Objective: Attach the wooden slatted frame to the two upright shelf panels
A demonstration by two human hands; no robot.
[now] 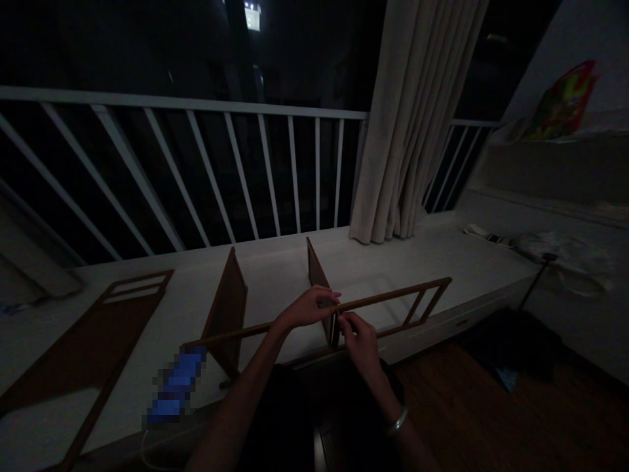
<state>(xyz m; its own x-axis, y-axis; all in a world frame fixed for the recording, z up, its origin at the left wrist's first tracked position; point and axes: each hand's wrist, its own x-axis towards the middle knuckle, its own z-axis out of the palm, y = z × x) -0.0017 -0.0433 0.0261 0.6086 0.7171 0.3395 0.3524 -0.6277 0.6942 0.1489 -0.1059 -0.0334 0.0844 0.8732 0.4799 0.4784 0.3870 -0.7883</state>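
A brown wooden rail frame (393, 303) stands along the front edge of a white platform (275, 275), joined to two upright brown panels (228, 308) (317, 272). My left hand (310, 307) is closed over the top rail where it meets the middle panel. Just below and to the right, my right hand (361, 337) pinches something small against that joint; the dim light hides what it is. A bracelet shows on my right wrist.
A flat brown frame panel (83, 341) lies on the platform at left. White window bars (196, 164) and a beige curtain (413, 124) stand behind. White cloth (565, 255) lies at right, a colourful bag (560, 105) on a ledge. Dark wooden floor (491, 419) is below right.
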